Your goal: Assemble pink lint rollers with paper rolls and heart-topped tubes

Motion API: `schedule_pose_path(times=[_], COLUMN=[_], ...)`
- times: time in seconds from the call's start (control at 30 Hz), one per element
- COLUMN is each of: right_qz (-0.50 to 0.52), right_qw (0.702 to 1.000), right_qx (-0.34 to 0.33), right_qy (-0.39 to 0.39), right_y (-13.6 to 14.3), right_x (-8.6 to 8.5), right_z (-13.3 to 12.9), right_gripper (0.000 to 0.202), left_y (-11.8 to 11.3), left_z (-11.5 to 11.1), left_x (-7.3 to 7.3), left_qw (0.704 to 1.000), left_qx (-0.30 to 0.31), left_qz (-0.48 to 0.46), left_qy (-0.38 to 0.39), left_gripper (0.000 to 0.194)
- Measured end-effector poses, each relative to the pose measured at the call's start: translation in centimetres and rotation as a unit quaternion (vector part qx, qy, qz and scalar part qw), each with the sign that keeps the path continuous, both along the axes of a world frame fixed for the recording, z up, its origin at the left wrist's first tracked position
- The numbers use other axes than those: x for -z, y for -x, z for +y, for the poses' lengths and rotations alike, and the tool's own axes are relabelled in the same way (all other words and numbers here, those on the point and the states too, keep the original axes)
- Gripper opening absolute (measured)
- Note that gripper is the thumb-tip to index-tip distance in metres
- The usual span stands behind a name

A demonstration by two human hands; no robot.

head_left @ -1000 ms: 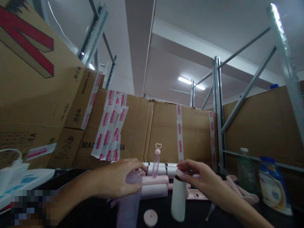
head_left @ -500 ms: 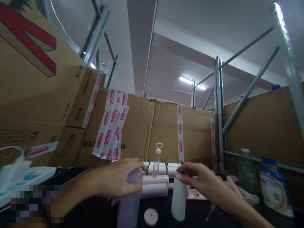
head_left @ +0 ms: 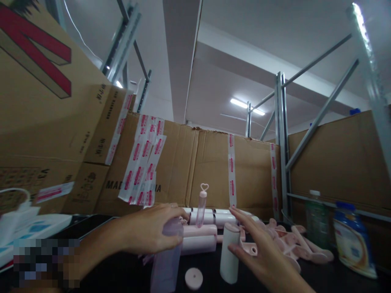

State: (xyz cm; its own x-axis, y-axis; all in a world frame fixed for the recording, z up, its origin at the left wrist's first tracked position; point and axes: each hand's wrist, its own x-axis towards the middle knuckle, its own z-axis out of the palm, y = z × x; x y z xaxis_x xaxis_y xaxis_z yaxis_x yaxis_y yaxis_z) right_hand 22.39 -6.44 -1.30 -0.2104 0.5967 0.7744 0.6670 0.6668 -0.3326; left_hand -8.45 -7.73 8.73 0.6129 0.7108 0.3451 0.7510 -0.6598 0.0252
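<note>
My left hand (head_left: 159,230) is curled round the upper part of a translucent lilac container (head_left: 166,264); small pink pieces show by its fingertips. To the right stands a white cylinder (head_left: 229,256) with a pale pink top, upright on the black table. Beside it, my right hand (head_left: 259,248) has thumb and fingers spread, the thumb in front of the cylinder's right edge; I cannot tell if it touches. A round pink disc (head_left: 194,278) with a small centre hole lies between the two. Behind it, a clear pink tube (head_left: 200,209) with a heart-shaped loop stands upright.
Pink and white cylinders (head_left: 198,243) lie behind the hands. Loose pink plastic parts (head_left: 290,240) are heaped at right, near a green bottle (head_left: 317,219) and a blue-capped bottle (head_left: 352,240). Cardboard (head_left: 189,162) walls the back; a white power adapter (head_left: 20,224) sits left.
My right hand has left the top of the white cylinder, moved down and to its right, and spread its fingers. The left hand has stayed on the lilac container.
</note>
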Motion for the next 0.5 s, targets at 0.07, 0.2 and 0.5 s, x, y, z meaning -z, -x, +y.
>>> schedule_pose_path(times=[0.07,0.2,0.5], right_qz=[-0.02,-0.032,-0.024], right_qw=[1.0,0.999,0.999], right_qx=[-0.009,-0.026,-0.024], right_qy=[-0.005,0.013,0.003], right_y=[0.2,0.7,0.8], right_x=[0.6,1.2,2.2], right_z=[0.1,0.2,1.1], right_gripper=[0.072,0.068,0.059], left_y=[-0.1,-0.2,-0.3], left_z=[-0.1,-0.2,-0.1], left_x=[0.0,-0.2,-0.2], left_qw=[1.0,1.0,1.0], left_qx=[0.001,-0.003,0.004], left_qz=[-0.002,-0.003,-0.011], left_qy=[0.0,0.015,0.017], left_gripper=[0.048,0.049,0.049])
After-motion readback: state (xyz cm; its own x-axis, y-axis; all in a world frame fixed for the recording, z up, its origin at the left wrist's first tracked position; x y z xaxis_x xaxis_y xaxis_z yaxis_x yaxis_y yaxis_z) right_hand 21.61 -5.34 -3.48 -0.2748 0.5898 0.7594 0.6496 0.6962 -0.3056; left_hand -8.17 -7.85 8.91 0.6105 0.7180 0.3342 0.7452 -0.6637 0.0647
